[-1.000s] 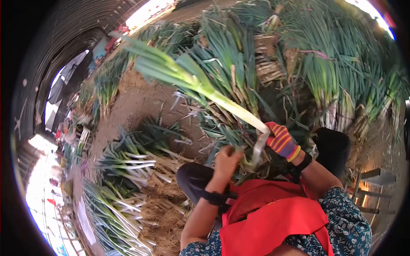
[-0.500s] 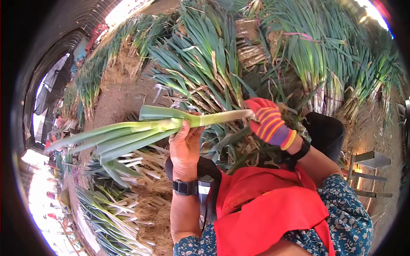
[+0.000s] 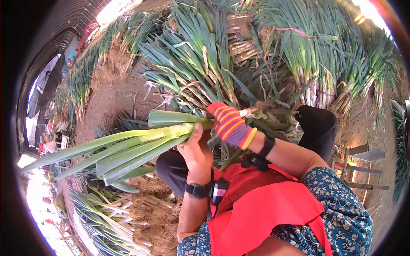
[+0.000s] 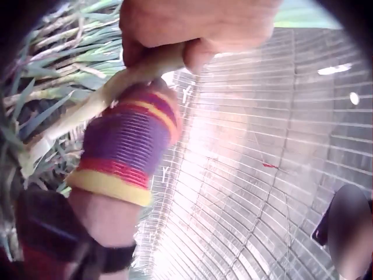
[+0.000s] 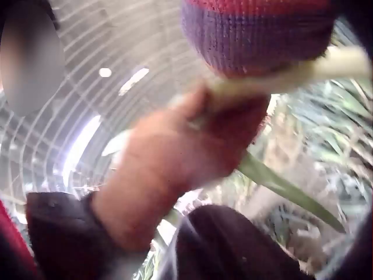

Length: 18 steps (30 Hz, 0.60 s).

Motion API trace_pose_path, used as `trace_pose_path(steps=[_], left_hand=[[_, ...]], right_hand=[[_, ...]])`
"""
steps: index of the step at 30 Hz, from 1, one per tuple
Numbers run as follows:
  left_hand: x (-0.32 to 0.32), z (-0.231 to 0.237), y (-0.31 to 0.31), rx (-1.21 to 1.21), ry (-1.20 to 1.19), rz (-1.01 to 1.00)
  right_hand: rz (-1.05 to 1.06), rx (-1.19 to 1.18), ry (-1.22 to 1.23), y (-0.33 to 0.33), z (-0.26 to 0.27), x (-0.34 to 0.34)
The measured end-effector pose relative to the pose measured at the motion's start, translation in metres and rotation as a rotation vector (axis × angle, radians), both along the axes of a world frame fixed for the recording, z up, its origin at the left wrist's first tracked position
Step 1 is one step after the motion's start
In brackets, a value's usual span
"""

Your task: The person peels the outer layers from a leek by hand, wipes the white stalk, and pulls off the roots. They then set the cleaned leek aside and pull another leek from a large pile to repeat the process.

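Observation:
A large leek [image 3: 168, 132] lies across the front of the body, its green leaves fanned out to the left and its pale stalk [image 4: 87, 108] running right. My bare left hand [image 3: 196, 155] grips it below the leaves, thumb on top. Close beside it, my right hand [image 3: 230, 126], in a striped red, yellow and purple glove, is curled round the stalk; its fingertips are hidden. Both wrist views show the two hands nearly together on the stalk: the bare hand [image 5: 180, 149] and the glove [image 5: 259, 35].
Upright leek bundles [image 3: 307, 55] stand at the back and right, one tied with pink string. More leeks [image 3: 106, 217] with tangled roots [image 3: 153, 213] lie at the lower left. A metal stand [image 3: 367, 153] is at the right, on dirt floor [image 3: 111, 104].
My left hand came up from below and took hold of the leek, which swung down to nearly level. My right hand has moved left along the stalk towards it.

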<state>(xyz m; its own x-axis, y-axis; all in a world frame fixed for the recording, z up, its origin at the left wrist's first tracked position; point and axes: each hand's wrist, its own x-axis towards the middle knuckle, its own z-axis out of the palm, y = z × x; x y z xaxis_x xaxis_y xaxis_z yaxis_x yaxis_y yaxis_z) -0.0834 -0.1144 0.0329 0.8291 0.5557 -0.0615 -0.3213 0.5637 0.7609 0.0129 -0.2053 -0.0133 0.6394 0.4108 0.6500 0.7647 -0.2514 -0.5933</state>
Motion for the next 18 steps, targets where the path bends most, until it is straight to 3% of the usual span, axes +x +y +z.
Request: trace_pose_path(steps=[1, 2, 3, 5, 6, 8, 9, 12, 18], left_hand=[[-0.005, 0.010, -0.004, 0.058, -0.034, 0.005], [-0.010, 0.017, -0.007, 0.111, -0.068, 0.021], [-0.012, 0.023, -0.003, 0.106, -0.070, 0.030], [-0.014, 0.032, 0.014, 0.176, -0.032, -0.084], [-0.012, 0.028, 0.023, 0.190, -0.044, -0.077], [-0.009, 0.023, 0.033, 0.156, -0.022, -0.084], [-0.008, 0.021, 0.033, 0.115, 0.007, -0.092], [-0.006, 0.018, 0.029, 0.037, -0.031, -0.152], [-0.009, 0.022, 0.033, 0.108, -0.075, -0.273]], right_hand=[[0.022, 0.056, -0.024, -0.008, -0.005, 0.016], [-0.062, 0.202, 0.106, -0.011, -0.018, 0.031], [0.012, 0.134, 0.183, -0.030, -0.013, 0.039], [0.331, 0.331, 0.754, -0.048, 0.003, 0.034], [0.333, 0.334, 0.755, -0.050, 0.016, 0.025], [0.376, 0.172, 0.458, -0.054, 0.041, 0.007], [0.370, 0.177, 0.458, -0.052, 0.044, 0.003], [0.254, -0.043, 0.047, -0.053, 0.055, -0.012], [0.326, 0.040, 0.119, -0.043, 0.038, -0.009]])
